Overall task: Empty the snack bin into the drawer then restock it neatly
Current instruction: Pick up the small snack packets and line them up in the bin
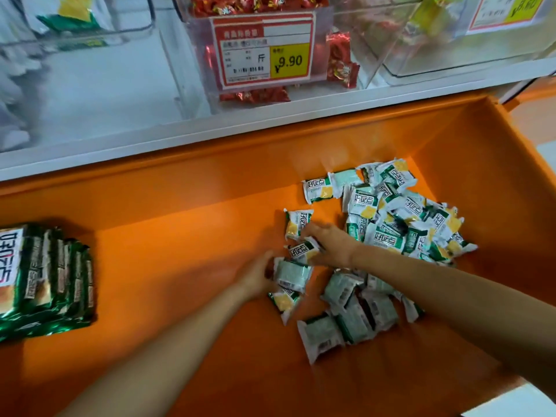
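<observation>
Head view: an orange drawer fills the middle of the frame. Snack packets lie heaped at centre right, with more scattered below. The right hand bends its fingers over one packet, pinching it. The left hand touches a pale packet; its fingers are blurred, so I cannot tell its grip. Bigger packs are stacked at left. At the top, a clear bin of red sweets bears a price tag.

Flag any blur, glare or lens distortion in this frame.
Head view: motion blur smears the left hand and the clear plastic bins upper left; the right hand and green-and-white snack packets are sharper; wide-angle bending curves the edges of the orange drawer; soft glare on its floor.
</observation>
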Demonstrator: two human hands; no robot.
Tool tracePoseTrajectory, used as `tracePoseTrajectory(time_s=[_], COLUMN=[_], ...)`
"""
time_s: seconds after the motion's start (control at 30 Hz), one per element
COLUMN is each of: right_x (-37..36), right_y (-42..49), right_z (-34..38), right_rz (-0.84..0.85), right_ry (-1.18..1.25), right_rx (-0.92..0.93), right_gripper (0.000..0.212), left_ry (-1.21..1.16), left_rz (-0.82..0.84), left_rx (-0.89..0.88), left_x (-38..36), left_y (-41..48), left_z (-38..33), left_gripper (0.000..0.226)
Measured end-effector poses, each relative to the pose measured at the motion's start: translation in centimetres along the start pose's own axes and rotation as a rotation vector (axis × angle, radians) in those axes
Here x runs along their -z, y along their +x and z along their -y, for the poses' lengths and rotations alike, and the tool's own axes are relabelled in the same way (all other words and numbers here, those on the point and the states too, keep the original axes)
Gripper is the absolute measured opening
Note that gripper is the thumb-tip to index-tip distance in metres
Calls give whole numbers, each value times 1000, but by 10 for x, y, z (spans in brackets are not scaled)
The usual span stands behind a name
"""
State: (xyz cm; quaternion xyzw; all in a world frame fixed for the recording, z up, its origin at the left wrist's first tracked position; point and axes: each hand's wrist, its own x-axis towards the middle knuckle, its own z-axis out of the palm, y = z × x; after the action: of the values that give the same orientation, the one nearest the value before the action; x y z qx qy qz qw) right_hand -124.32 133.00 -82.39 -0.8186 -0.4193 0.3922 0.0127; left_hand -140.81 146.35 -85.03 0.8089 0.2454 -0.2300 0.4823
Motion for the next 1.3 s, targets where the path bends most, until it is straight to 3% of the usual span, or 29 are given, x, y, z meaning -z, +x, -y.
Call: tracePoseTrajectory(time_s=[0.07, 0.13, 0.2, 0.33, 0.5, 0.73, 0.8, 0.93, 1.07, 1.17, 1.3], right_x=[4, 5, -2, -14, -26, -29, -29, -27, -30, -24, 9], right_y=[0, 2, 7, 13, 15, 8, 10, 17, 16, 11, -4], right_z=[5, 11, 19, 37, 45, 59, 65, 63, 60, 60, 73], right_rz=[-46, -26, 19, 84, 71, 239, 199, 85, 55, 51, 15], right_ry=[-162, -166, -83, 41, 296, 667, 704, 759, 745, 720, 726], right_rx=[-47, -134, -146, -126, -140, -183, -158, -144, -174, -140, -17], right_gripper=[62, 63, 64, 64, 61, 64, 70, 60, 55, 64, 45], left_ry=[-36, -75, -107, -257, -294, -334, -388, -522, -513, -508, -541], left_rz=[-71, -141, -147, -5, -57, -124, -150, -204, -264, -292, -311], left_rx=[30, 60, 81, 143, 141, 219, 217, 208, 196, 190, 172], left_x=[11, 22, 28, 21, 13, 32, 36, 43, 45, 53, 78], left_y=[1, 1, 0, -6, -1, -13, -15, -19, -19, -24, -42], left_z=[7, 13, 16, 8, 12, 39, 42, 42, 49, 51, 48], left_gripper=[35, 21, 25, 44, 40, 49, 47, 43, 39, 40, 46])
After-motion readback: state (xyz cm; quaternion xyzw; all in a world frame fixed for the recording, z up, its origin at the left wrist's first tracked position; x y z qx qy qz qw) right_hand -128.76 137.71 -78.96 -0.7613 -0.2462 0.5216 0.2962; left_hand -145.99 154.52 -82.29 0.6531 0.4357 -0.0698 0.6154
